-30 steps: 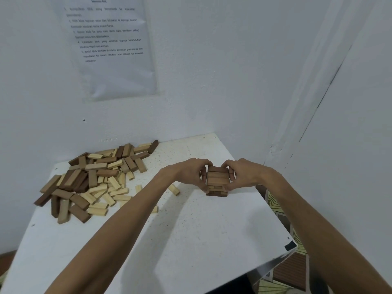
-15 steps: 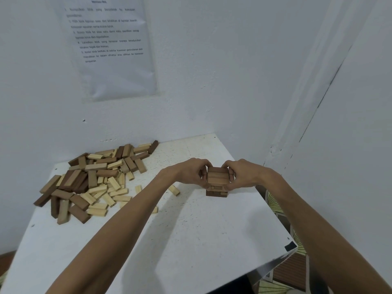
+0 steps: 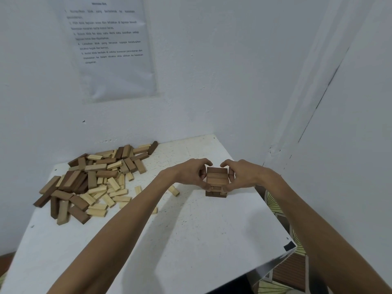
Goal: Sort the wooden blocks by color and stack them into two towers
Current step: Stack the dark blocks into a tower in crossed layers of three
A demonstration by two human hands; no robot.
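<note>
**Head view: a small brown tower is squared up between both hands near the right edge of the table.**
The brown tower [image 3: 216, 181] stands on the table [image 3: 191, 240], a few layers high. It is clasped at its upper layers by the left hand [image 3: 197, 174] on one side and the right hand [image 3: 239, 175] on the other, with the fingers of both curled in against the wood. The top blocks are laid with their long axis running from hand to hand. The mixed pile [image 3: 93, 181] of dark and pale blocks lies well apart, to the far left. The left hand is therefore judged nearer for the next brown block. A stray pale block [image 3: 174, 190] lies between the pile and the tower.
</note>
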